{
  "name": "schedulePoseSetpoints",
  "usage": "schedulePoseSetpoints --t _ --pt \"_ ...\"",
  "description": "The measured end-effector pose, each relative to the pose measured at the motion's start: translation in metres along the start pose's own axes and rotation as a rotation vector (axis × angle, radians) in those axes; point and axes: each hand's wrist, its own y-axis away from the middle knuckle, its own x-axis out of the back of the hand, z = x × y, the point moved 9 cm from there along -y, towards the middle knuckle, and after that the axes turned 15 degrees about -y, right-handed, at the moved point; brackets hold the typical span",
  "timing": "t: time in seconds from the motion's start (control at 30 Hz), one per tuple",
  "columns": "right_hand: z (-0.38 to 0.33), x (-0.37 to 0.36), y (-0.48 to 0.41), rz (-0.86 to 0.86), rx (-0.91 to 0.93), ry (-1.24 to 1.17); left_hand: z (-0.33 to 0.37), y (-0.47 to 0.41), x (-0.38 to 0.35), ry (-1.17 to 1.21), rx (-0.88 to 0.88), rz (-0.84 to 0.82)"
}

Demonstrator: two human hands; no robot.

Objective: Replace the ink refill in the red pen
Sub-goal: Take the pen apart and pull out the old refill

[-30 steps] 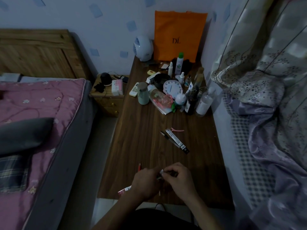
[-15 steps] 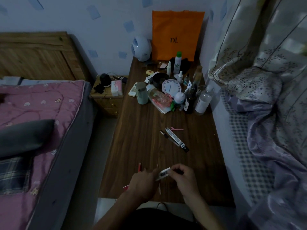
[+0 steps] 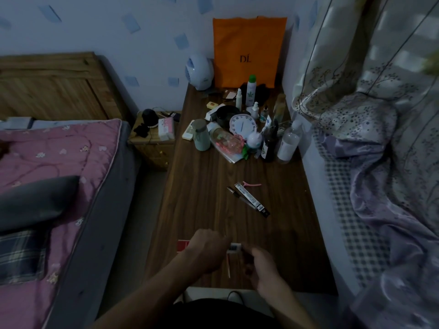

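Wooden table: both hands' fingers pinch small white packet, left hand, right hand; contents unclear.

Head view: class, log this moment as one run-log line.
left hand: gripping labelled pack | right hand: gripping labelled pack | thin refill: on table | stage: refill swap not yet visible

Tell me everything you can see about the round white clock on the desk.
The clock is round, with a white face, dark marks around the edge and one thin dark hand visible; it looks like plastic. It leans tilted back among the clutter at the far part of the wooden desk. A dark round container is right behind it on the left, and a clear bottle lies in front. A white round-topped bottle overlaps its lower right edge. The time is too small to read.
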Motion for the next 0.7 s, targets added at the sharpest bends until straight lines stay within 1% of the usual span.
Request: schedulePoseSetpoints --t 0.1,0.23,0.37,0.47,0.57,0.7 --pt "0.007 -0.006 0.000 -0.003 -0.069 -0.130 0.004 -0.003 0.011 -0.111 -0.029 -0.013" --pt "0.012 -0.013 0.002 -0.038 -0.133 -0.240 0.009 -0.006 0.016 -0.165 -0.054 -0.061" --pt "0.018 -0.014 0.003 -0.060 -0.122 -0.270 0.011 -0.006 0.017 -0.209 -0.047 -0.098" --pt "0.018 -0.018 0.006 -0.103 -0.086 -0.253 0.012 -0.007 0.020 -0.286 -0.030 -0.155" --pt "0.017 -0.022 0.009 -0.138 -0.073 -0.259 0.013 -0.008 0.024 -0.304 -0.025 -0.204" --pt "0.020 -0.029 0.012 -0.188 -0.095 -0.281 0.008 -0.008 0.030 -0.292 -0.015 -0.188"
